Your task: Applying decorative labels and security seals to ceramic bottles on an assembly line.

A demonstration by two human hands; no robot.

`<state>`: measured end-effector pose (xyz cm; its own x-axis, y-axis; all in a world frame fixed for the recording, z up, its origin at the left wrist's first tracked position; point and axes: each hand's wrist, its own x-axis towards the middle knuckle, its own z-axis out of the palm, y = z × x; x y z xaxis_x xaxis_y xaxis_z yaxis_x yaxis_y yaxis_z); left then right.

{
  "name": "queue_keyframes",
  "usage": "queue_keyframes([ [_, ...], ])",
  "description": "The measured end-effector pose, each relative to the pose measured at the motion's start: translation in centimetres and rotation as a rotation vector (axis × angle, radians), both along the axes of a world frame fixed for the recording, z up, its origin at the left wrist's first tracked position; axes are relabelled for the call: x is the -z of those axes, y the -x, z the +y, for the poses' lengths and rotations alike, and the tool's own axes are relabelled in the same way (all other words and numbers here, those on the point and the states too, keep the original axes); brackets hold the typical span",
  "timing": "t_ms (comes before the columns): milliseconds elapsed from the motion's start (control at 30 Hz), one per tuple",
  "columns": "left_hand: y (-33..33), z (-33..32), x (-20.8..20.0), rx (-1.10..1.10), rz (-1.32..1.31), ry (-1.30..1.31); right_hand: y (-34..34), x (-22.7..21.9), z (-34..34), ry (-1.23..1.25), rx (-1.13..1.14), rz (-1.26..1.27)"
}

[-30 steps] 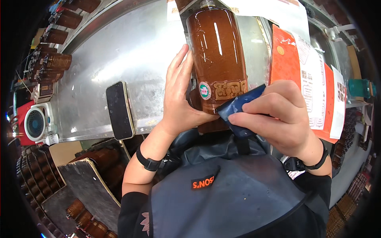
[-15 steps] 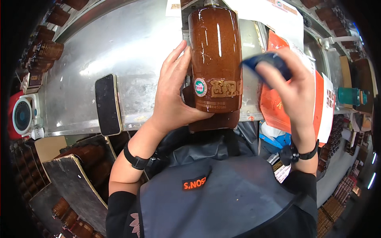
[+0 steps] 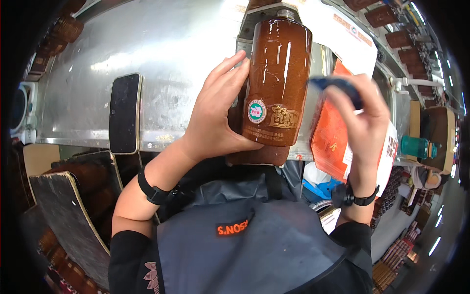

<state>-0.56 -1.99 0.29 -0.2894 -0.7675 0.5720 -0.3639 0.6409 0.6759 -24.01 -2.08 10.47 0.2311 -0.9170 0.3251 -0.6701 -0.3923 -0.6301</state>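
Observation:
A glossy brown bottle (image 3: 279,63) with a clear neck, a round green-and-white emblem and gold markings lies with its neck pointing away from me. My left hand (image 3: 213,112) grips its left side and near end, thumb across the bottom edge, fingers along the side. The bottle rests over a brown base (image 3: 262,156) at the counter's front edge. Just right of the bottle, my right hand (image 3: 364,110) is closed on a dark blue object (image 3: 345,90). Motion smears that object, so its kind is unclear; its left end comes close to the bottle's right side.
A black phone (image 3: 125,112) lies on the metal counter (image 3: 161,54) to the left. Orange printed packaging (image 3: 333,139) and white printed sheets (image 3: 355,36) are on the right, near a teal container (image 3: 416,147). Dark boards (image 3: 66,208) stand at lower left; brown bottles line shelves around.
The whole view has turned slightly, so the counter and bottle appear tilted. My left hand keeps its hold on the bottle. The blurred blue object stays in my right hand beside the bottle.

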Motion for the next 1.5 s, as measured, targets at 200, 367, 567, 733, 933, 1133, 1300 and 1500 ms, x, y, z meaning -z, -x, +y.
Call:
queue_keyframes([
  [200,-0.5,0.2,0.0,-0.001,-0.013,0.011,-1.6,-0.5,0.5,-0.091,-0.383,0.052],
  [367,-0.4,0.0,0.1,0.015,-0.014,-0.009,-1.0,-1.3,-0.4,0.088,-0.395,0.117],
  [567,-0.8,-0.3,0.2,0.104,-0.060,-0.127,1.1,-0.2,-1.6,0.139,0.046,0.054],
  [733,-0.6,-0.3,1.2,0.184,-0.020,-0.208,-0.2,0.7,-0.5,-0.137,-0.137,-0.156],
  [933,-0.8,-0.2,1.2,0.204,-0.042,-0.272,-0.3,-0.3,1.0,-0.183,-0.351,-0.126],
  [1133,-1.0,-0.3,0.9,0.250,-0.146,-0.264,1.3,1.2,0.7,-0.187,-0.039,-0.226],
  [1300,-0.8,-0.6,1.1,0.200,-0.220,-0.171,2.1,2.7,-0.4,-0.135,0.203,-0.092],
  [1500,-0.6,-0.8,0.6,0.204,-0.225,-0.184,1.2,0.8,0.7,-0.315,-0.012,-0.223],
])
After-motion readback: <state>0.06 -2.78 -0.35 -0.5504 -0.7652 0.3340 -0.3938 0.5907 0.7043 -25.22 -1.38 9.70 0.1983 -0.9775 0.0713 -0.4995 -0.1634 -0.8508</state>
